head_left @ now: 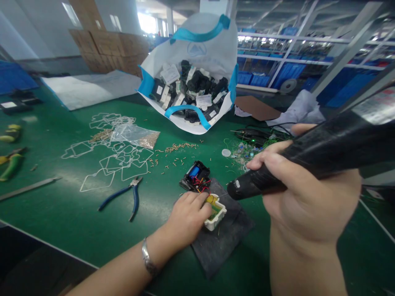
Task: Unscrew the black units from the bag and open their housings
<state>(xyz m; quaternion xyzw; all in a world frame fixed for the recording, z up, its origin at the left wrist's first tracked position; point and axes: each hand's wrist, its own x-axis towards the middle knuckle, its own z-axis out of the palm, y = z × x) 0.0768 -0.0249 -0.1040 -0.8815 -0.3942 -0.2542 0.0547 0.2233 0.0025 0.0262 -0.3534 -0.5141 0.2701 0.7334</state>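
While the right hand grasps one black tool, the left hand holds one white casing; one blue-handled cutter lies left, one bag far.

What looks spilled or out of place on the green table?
Small brass-coloured pieces lie scattered across the middle of the green table. They look spilled because similar-coloured bits sit together in the clear bag beside them, though that may be on purpose.
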